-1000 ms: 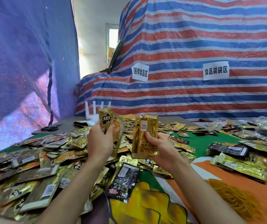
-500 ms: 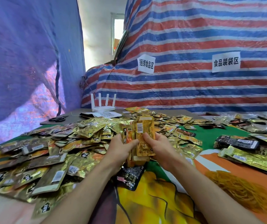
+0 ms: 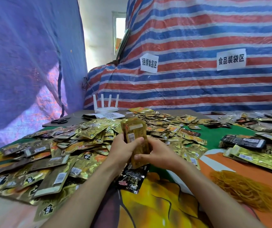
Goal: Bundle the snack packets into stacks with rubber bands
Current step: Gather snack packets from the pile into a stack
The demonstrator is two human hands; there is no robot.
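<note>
The left hand and the right hand both grip one upright stack of gold snack packets, held above the table's near middle. The left thumb lies across the stack's front and the right fingers wrap its lower right side; the stack is blurred. Under the hands a black packet lies flat on the patterned table cover. A broad heap of loose gold packets spreads from the left edge to the far middle of the table. A pile of tan rubber bands sits near the right near corner, and behind it lie finished bundles. A white router and scissors rest at the far left edge.
</note>
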